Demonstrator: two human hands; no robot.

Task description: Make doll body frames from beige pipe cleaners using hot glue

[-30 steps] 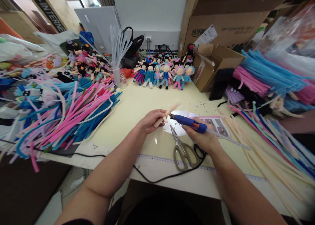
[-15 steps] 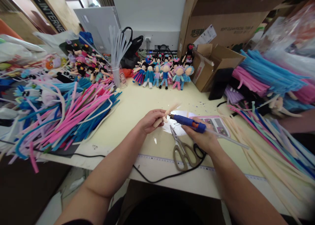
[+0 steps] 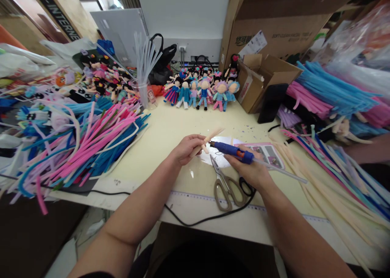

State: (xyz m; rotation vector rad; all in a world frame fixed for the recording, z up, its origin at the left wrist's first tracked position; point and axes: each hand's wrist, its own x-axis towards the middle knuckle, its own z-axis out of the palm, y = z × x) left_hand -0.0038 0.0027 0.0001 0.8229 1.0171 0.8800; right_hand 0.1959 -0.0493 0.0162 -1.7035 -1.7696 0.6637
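Observation:
My left hand [image 3: 189, 149] is closed on a small bundle of cream pipe cleaners [image 3: 213, 135], whose ends stick out up and to the right. In my right hand [image 3: 251, 168] is a blue hot glue gun [image 3: 231, 149], with a clear glue stick [image 3: 282, 171] poking out of its back. The gun's nozzle points left and is at or very close to the pipe cleaners; whether they touch I cannot tell. Below the gun, scissors [image 3: 224, 180] with grey-brown handles lie on the table, beside my right wrist.
Long cream pipe cleaners [image 3: 300, 176] lie at the right. A colourful pipe cleaner heap [image 3: 91, 144] covers the left side. Finished dolls [image 3: 204, 93] stand at the back by an open carton [image 3: 265, 77]. A black cord [image 3: 195, 223] runs along the ruler-marked front edge.
Almost nothing differs. The view has shifted very slightly, and both hands keep the pipe cleaners and glue gun in nearly the same place.

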